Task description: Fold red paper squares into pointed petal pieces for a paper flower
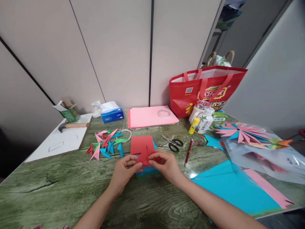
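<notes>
Between my two hands is a small piece of folded red paper. My left hand pinches its left side between thumb and fingers. On the right side my right hand grips it the same way, thumb in front. Right under and behind it lies a stack of red paper squares, with blue paper showing beneath. To the left is a loose pile of folded paper pieces in red, pink, blue and green. Black-handled scissors and a dark red pen lie to the right.
Pink paper sheets, a tissue box and a red shopping bag stand along the wall. A glue stick and white bottle are at right, near blue sheets. A hammer lies on a whiteboard.
</notes>
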A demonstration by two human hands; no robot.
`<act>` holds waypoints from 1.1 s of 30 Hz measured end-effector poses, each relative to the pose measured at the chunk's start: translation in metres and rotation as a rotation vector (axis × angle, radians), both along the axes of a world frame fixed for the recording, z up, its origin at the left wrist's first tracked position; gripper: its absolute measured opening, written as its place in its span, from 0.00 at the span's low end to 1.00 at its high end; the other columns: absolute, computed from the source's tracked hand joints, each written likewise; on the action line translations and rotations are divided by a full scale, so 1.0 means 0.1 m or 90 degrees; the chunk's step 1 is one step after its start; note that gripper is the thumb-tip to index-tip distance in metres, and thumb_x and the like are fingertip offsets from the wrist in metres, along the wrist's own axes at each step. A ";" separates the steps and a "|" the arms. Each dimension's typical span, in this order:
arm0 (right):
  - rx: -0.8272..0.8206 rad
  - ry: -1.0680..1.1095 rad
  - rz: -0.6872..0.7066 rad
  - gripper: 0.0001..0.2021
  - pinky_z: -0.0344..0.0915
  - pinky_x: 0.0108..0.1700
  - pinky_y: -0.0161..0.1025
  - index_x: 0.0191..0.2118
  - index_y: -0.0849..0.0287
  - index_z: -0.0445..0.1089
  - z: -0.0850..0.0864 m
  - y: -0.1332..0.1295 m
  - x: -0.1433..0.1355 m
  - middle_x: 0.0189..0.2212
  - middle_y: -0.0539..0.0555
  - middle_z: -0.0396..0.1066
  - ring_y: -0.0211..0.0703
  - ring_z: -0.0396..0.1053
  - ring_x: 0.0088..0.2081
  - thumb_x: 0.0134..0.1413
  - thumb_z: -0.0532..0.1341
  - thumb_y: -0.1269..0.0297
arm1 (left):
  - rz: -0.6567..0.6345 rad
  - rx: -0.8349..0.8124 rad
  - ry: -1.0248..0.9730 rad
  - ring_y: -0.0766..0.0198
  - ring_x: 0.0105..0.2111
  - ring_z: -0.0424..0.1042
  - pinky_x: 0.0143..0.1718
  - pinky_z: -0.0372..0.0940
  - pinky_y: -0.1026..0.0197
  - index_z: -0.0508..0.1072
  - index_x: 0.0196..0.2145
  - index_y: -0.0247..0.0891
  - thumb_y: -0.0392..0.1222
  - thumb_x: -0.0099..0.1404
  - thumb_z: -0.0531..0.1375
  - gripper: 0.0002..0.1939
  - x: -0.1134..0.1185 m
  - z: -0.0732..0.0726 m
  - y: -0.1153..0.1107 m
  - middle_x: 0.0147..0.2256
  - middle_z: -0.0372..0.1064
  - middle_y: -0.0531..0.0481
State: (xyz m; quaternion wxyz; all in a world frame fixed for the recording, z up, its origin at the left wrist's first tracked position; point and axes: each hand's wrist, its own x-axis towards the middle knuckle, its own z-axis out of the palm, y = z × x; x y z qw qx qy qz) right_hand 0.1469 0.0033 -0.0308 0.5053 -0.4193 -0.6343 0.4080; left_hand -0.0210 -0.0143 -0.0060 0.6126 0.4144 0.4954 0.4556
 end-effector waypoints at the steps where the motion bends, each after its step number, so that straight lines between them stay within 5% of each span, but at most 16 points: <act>1: 0.000 -0.006 0.004 0.04 0.61 0.32 0.35 0.28 0.59 0.73 -0.01 0.00 0.00 0.26 0.53 0.70 0.40 0.66 0.30 0.42 0.63 0.68 | -0.017 0.006 0.022 0.61 0.25 0.75 0.32 0.70 0.61 0.67 0.31 0.35 0.38 0.44 0.67 0.17 0.00 0.01 0.00 0.23 0.76 0.51; 5: 0.000 -0.036 0.026 0.04 0.61 0.37 0.37 0.28 0.58 0.73 -0.02 -0.01 0.00 0.27 0.52 0.71 0.44 0.67 0.36 0.41 0.63 0.70 | -0.090 -0.014 0.048 0.57 0.28 0.76 0.33 0.70 0.56 0.66 0.38 0.34 0.40 0.45 0.67 0.22 0.01 0.03 0.00 0.26 0.76 0.48; 9: 0.001 -0.064 0.031 0.05 0.61 0.41 0.39 0.27 0.58 0.73 0.02 -0.04 -0.01 0.27 0.53 0.72 0.47 0.66 0.42 0.39 0.63 0.72 | -0.113 -0.036 0.063 0.57 0.28 0.75 0.32 0.71 0.57 0.71 0.31 0.30 0.42 0.44 0.67 0.17 0.01 0.01 0.00 0.26 0.76 0.46; 16: -0.001 -0.071 0.059 0.07 0.61 0.35 0.35 0.30 0.59 0.72 0.06 -0.05 -0.01 0.29 0.52 0.71 0.42 0.67 0.36 0.39 0.63 0.73 | -0.074 -0.020 0.086 0.58 0.26 0.75 0.31 0.71 0.58 0.71 0.24 0.31 0.45 0.40 0.68 0.16 0.04 0.01 -0.02 0.22 0.75 0.50; 24: -0.131 0.040 0.092 0.13 0.62 0.31 0.33 0.34 0.59 0.69 -0.04 -0.01 -0.01 0.34 0.52 0.71 0.40 0.67 0.33 0.36 0.66 0.69 | -0.057 0.020 0.105 0.62 0.22 0.73 0.30 0.70 0.61 0.71 0.20 0.33 0.44 0.41 0.68 0.13 0.04 -0.03 -0.01 0.20 0.74 0.53; 33: -0.076 -0.021 0.061 0.12 0.62 0.34 0.36 0.32 0.58 0.70 0.01 -0.03 0.00 0.32 0.52 0.70 0.43 0.67 0.35 0.35 0.67 0.69 | -0.094 -0.001 0.091 0.59 0.27 0.75 0.31 0.70 0.61 0.74 0.27 0.33 0.42 0.42 0.67 0.14 0.02 0.01 0.00 0.25 0.76 0.49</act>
